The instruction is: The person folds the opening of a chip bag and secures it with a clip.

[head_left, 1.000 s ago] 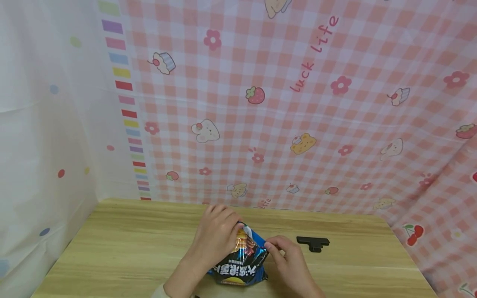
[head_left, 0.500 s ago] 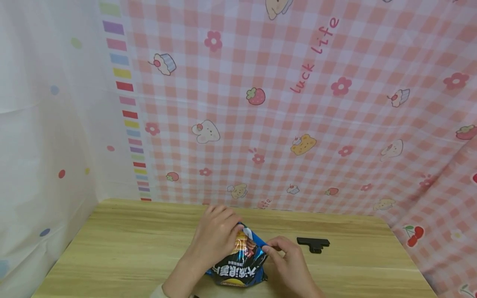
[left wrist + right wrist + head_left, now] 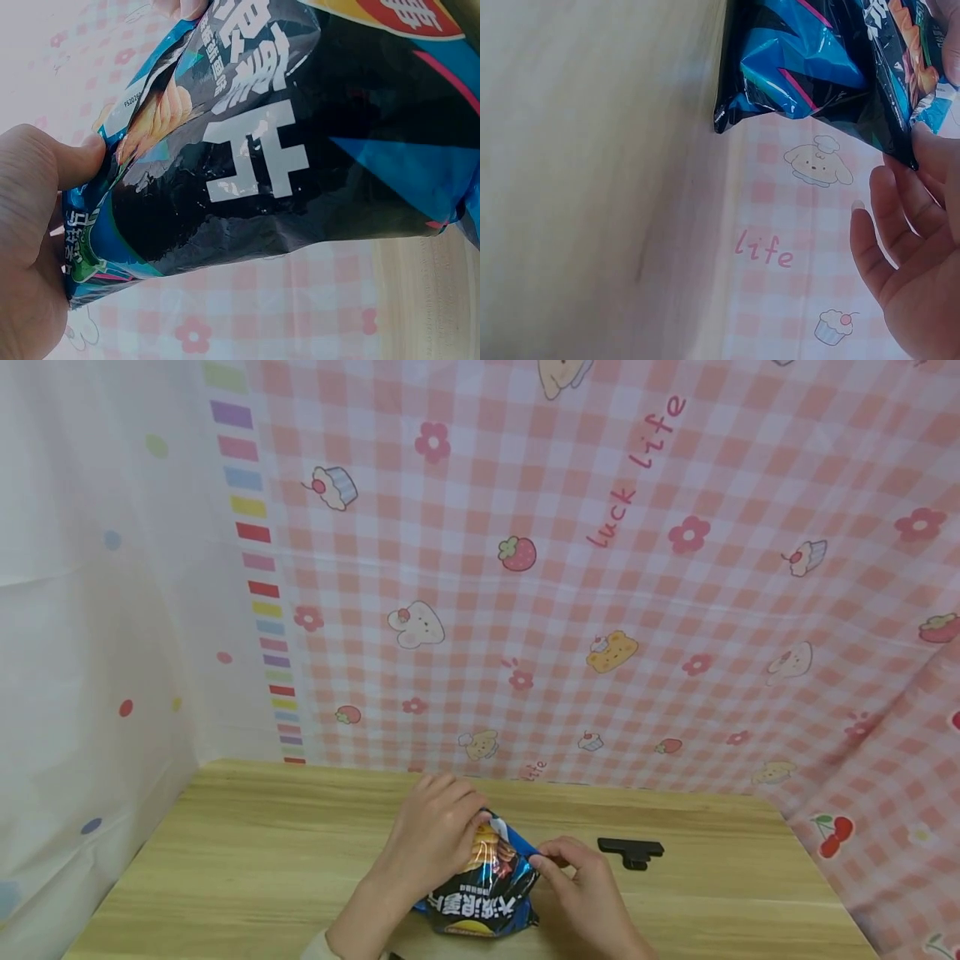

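Between both hands is a shiny black and blue chip bag [image 3: 480,893], its top edge folded over into a blue strip. My left hand [image 3: 435,831] grips the folded edge at one end, the thumb pressing on the near face in the left wrist view. At the other end, my right hand [image 3: 588,889] pinches the corner of the fold between thumb and index finger. Its other fingers are loosely bent below the corner in the right wrist view. White lettering and a picture of ridged chips [image 3: 161,116] show on the bag's face.
A black bag clip [image 3: 632,852] lies on the wooden table [image 3: 262,843] to the right of the bag. At the bottom edge of the head view, a small dark object [image 3: 396,956] is mostly cut off. A pink checked cloth [image 3: 465,677] hangs behind the table.
My right fingers have shifted slightly along the bag's top corner, and the blue folded strip there now lies flatter and straighter. The left hand keeps its place.
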Available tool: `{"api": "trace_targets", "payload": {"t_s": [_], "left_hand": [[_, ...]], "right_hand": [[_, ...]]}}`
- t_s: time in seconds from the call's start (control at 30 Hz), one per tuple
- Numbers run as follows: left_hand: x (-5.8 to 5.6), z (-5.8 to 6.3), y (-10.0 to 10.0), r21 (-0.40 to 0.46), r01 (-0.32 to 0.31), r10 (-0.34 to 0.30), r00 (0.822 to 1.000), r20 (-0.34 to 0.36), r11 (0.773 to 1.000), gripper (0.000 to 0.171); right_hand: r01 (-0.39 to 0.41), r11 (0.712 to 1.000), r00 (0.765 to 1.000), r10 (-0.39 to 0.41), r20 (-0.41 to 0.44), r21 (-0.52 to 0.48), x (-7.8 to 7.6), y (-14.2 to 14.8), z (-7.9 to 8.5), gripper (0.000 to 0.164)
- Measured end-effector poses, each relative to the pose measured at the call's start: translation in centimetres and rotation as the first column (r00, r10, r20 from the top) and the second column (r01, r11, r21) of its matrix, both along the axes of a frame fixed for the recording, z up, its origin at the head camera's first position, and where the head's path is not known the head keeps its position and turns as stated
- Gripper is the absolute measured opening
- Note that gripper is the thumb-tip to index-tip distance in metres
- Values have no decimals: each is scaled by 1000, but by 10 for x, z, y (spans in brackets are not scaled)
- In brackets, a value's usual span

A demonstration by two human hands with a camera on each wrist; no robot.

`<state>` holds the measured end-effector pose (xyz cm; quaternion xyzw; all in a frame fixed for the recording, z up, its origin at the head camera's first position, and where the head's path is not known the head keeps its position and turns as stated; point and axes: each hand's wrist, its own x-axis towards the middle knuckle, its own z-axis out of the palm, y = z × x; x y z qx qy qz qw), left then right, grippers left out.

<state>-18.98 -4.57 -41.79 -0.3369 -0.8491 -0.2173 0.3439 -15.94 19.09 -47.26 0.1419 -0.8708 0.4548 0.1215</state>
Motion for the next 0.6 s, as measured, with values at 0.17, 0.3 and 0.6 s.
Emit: {"api": "trace_targets", "payload": {"t_s": [0.17,0.3,0.6], "left_hand": [[0,-1,1,10,12,-12,1000,-4,1000,7],[0,-1,0,15,20,-20,1000,-10,1000,7],[0,0,0,10,20,-20,1000,7,1000,4]], "right_hand": [[-1,1000,999,0,51,21,0,2,2,17],[-1,999,999,0,46,35,0,8,3,18],[41,970,986,-1,-164,239,-3,48,10,24]]}}
